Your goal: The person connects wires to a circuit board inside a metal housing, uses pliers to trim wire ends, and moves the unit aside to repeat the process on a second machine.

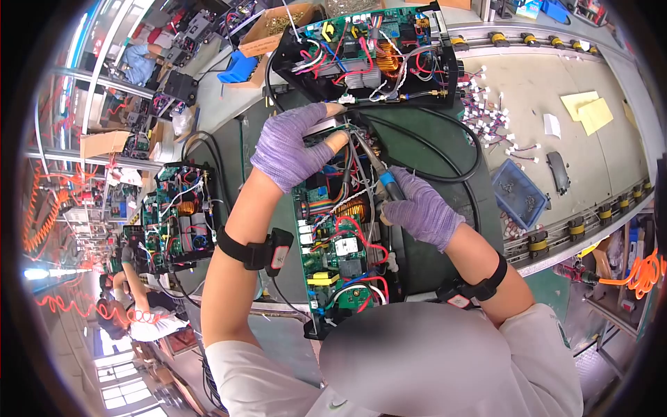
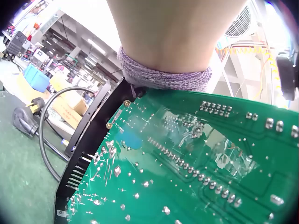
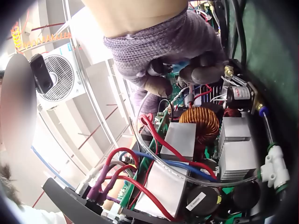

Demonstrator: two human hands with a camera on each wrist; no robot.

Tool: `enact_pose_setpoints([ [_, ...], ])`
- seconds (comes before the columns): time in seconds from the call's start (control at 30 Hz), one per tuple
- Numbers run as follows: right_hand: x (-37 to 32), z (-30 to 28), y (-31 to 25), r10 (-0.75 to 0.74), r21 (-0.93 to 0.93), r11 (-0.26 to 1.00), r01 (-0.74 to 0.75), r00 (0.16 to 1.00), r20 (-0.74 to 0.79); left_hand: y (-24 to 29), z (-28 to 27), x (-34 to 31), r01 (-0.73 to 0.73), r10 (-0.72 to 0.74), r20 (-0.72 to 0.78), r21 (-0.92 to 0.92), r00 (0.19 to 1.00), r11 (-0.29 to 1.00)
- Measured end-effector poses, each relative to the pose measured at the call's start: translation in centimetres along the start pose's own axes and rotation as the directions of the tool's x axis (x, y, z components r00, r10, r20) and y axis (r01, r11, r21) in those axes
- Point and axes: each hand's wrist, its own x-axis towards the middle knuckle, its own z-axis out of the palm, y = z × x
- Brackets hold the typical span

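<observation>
An open electronics unit with green circuit boards, coloured wires and a copper coil lies before the person. At its far end is the gloved left hand. Its thumb and forefinger reach over the end, apart, beside a white part; what lies between their tips cannot be told. The gloved right hand grips a soldering iron with a blue band, its metal shaft pointing at the wires near the left thumb. In the left wrist view the solder side of a green board hides the left fingers.
A second open unit stands beyond, another unit to the left. Black cable loops over the green mat. On the right are small wire connectors, a blue tray of small parts and yellow paper.
</observation>
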Motion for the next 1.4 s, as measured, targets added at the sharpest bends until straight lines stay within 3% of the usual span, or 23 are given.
enact_pose_setpoints([
  [0.07, 0.2, 0.0, 0.1, 0.022, 0.079, 0.997, -0.025, 0.999, 0.044, -0.2, 0.2, -0.1, -0.019, 0.019, -0.03, -0.002, 0.999, 1.0],
  [0.27, 0.0, 0.4, 0.1, -0.076, -0.036, 0.997, 0.075, 0.997, -0.026, 0.3, 0.3, -0.1, -0.01, 0.011, -0.025, 0.062, 1.0, 0.998],
  [0.77, 0.3, 0.9, 0.7, -0.056, 0.074, 0.996, 0.058, 0.998, -0.025, 0.1, 0.3, -0.2, 0.013, -0.013, -0.014, 0.042, 1.0, 0.999],
  [0.87, -0.1, 0.7, 0.0, -0.082, -0.031, 0.996, 0.08, 0.995, -0.051, 0.3, 0.2, -0.1, 0.011, -0.01, -0.01, 0.06, 1.0, 0.998],
  [1.17, -0.2, 0.9, -0.4, -0.106, -0.1, 0.99, 0.096, 0.99, -0.094, 0.0, 0.4, -0.3, 0.004, -0.003, -0.034, 0.036, 0.999, 0.999],
  [1.27, 0.1, 0.2, -0.6, -0.041, -0.016, 0.999, 0.041, 0.999, 0.016, 0.0, 0.3, -0.2, -0.024, 0.026, -0.032, 0.065, 0.999, 0.998],
  [1.4, -0.3, -0.6, -2.2, -0.027, -0.109, 0.994, 0.028, 1.0, 0.004, 0.1, 0.3, -0.3, -0.041, 0.043, -0.036, 0.064, 0.998, 0.997],
])
